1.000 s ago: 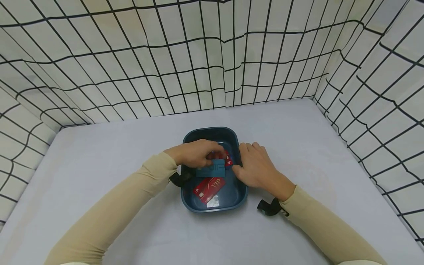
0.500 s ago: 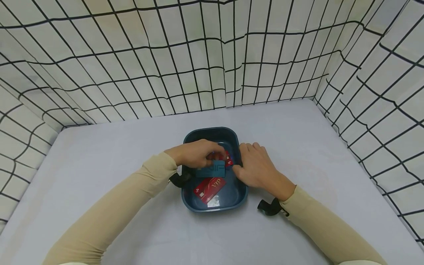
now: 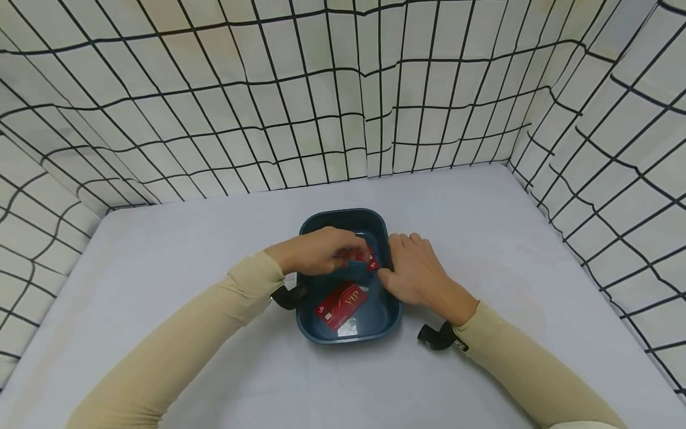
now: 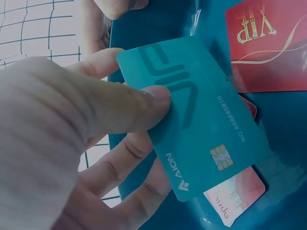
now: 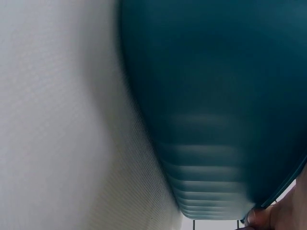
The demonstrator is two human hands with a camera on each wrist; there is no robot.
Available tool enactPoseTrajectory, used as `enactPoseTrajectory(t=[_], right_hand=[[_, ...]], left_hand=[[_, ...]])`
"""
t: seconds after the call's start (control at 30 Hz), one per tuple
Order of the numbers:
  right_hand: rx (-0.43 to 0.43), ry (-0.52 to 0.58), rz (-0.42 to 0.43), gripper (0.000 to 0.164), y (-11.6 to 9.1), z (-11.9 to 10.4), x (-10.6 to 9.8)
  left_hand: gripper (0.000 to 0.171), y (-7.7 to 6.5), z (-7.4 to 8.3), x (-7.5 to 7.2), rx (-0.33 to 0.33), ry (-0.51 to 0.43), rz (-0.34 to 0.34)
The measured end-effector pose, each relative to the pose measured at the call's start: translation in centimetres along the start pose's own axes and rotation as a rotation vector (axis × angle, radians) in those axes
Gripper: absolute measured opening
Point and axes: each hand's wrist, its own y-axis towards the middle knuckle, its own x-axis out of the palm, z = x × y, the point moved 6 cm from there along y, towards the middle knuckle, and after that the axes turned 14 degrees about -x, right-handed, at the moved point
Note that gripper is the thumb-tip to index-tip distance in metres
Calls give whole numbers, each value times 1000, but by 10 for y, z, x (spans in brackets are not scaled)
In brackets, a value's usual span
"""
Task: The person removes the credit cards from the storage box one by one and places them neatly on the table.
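My left hand (image 3: 321, 250) is over the inside of a dark blue plastic tub (image 3: 393, 313). It pinches a teal plastic card (image 4: 206, 120) with a chip and large VIP lettering, thumb on its printed face. In the head view the card appears as a narrow strip below the fingers. My right hand (image 3: 418, 274) grips the tub's right rim, and its fingertips show at the rim in the right wrist view. A red VIP card (image 3: 342, 305) lies flat in the near part of the tub. Another red card (image 3: 373, 260) lies beyond the left fingers, partly hidden.
A pinkish card (image 4: 240, 194) with a chip shows partly beneath the teal card. The tub stands on a white cloth-covered table (image 3: 214, 220). White walls with a black grid (image 3: 300, 119) rise behind and at both sides. Small black wrist cameras (image 3: 436, 336) sit under the wrists.
The teal card has tilted from a broad face to a narrow strip in the head view, still in the left fingers. The right hand stays on the rim. The head view has shifted slightly.
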Motion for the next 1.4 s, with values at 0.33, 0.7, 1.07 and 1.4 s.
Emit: enactPoseTrajectory(t=[0.33,0.7,1.07,1.4], right_hand=[[-7,-7,10,23,-1,0,2],[7,-1,-8,24,-3,0,4],[11,-13,-9,25,-3,1,4],[-9,-13,16,21,-1,-2,2]], left_hand=[[31,-13,2,-10,10,-60,115],[38,-28,-8,-11,-21,-195,224],[35,-45,-17,-12,-35,-332,357],[38,-55,-25,-16,-86,-459,422]])
